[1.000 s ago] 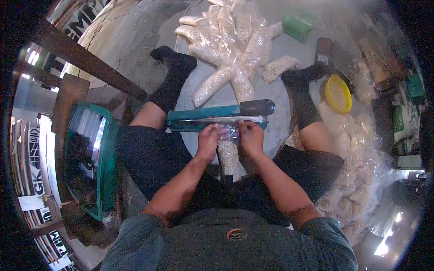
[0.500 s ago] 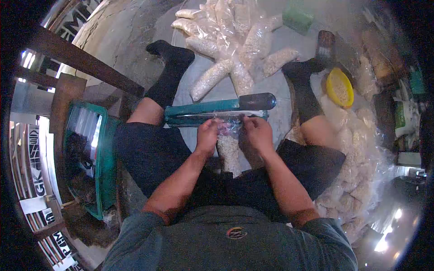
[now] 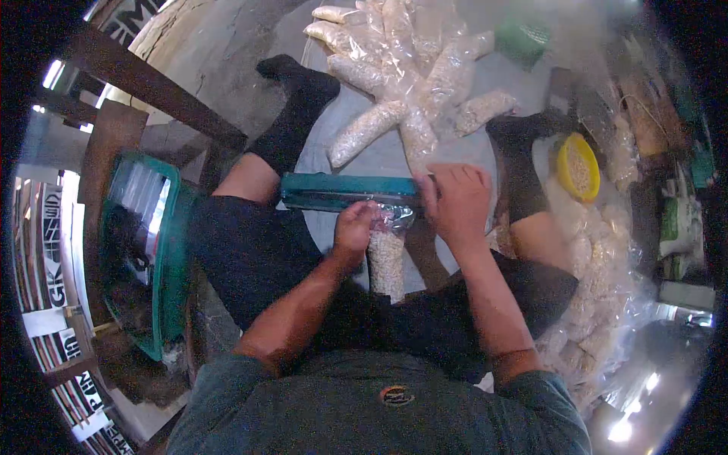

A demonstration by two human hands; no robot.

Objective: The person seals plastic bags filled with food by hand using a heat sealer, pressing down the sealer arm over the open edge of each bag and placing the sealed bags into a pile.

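A clear plastic bag (image 3: 387, 262) filled with pale, puffed-looking pieces stands between my thighs. My left hand (image 3: 355, 231) pinches the left side of its upper film. In front of me lies a teal hand sealer (image 3: 349, 186), its arm lowered, with the bag's mouth reaching its jaw. My right hand (image 3: 457, 199) is wrapped over the sealer's dark handle end and covers it. Whether the film lies fully between the jaws is hidden.
Several filled bags (image 3: 368, 133) lie fanned out beyond the sealer. To the right are a yellow bowl (image 3: 578, 168) of the same pieces and a heap of filled bags (image 3: 595, 265). A green crate (image 3: 163, 258) stands left; a green container (image 3: 523, 38) is at the back.
My right hand has let go of the bag's film and moved up right onto the sealer's handle. The sealer's raised arm has come down. My left hand keeps pinching the bag.
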